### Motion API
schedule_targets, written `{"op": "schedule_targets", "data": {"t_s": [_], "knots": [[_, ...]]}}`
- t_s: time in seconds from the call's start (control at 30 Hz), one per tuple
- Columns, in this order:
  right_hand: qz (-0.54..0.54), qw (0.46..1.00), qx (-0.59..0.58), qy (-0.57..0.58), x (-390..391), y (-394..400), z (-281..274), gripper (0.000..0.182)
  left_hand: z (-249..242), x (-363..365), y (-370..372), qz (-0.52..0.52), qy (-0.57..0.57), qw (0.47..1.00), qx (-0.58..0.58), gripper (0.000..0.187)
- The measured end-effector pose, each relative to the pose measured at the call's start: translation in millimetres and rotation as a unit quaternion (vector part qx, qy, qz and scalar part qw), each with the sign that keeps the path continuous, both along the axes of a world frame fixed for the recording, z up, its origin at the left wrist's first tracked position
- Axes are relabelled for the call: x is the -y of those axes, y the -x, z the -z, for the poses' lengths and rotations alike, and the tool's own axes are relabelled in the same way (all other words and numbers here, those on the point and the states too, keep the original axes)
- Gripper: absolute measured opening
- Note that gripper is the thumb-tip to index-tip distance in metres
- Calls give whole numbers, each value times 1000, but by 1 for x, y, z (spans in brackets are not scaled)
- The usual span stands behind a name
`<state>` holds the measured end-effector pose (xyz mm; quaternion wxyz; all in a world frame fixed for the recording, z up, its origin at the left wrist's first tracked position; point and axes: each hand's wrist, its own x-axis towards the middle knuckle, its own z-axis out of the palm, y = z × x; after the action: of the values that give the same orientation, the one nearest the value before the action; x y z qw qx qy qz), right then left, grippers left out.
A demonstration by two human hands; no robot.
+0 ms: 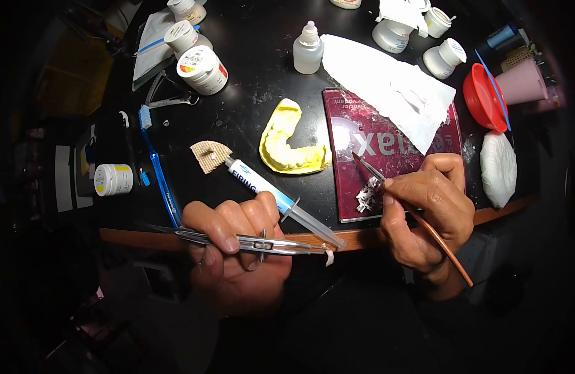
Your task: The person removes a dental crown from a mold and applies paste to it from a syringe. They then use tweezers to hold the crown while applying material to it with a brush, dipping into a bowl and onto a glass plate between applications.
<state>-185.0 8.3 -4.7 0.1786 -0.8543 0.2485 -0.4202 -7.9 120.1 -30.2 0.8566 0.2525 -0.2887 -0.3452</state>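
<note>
My left hand (247, 277) is closed around metal locking tweezers (247, 243), held level near the table's front edge. At the tweezers' tips hangs a small whitish piece (329, 257), too small to name surely. My right hand (434, 202) pinches a thin brush (440, 240) with a brown handle. Its dark pointed bristles hover over the maroon mixing slab (346, 187), just above a patch of white flakes (366, 196). Between my hands lie a labelled syringe (262, 187) and a yellow dental cast (278, 153).
White tissue (381, 71) overlaps the slab's far side, beside a dropper bottle (308, 53). Labelled jars (202, 71) stand at the back left. A blue toothbrush (158, 168) and honeycomb tray (210, 157) lie left; a red bowl (480, 100) and white lump (498, 168) sit right.
</note>
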Motion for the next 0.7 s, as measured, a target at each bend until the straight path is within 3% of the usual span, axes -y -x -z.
{"op": "schedule_targets", "data": {"t_s": [0.3,0.7], "knots": [[-4,1000,-15,3,-1,2,-1,27,1,0,2,-18,-5,1000,-6,20],[-8,1000,26,1,-2,3,0,21,7,5,-2,-4,19,999,-41,16]]}}
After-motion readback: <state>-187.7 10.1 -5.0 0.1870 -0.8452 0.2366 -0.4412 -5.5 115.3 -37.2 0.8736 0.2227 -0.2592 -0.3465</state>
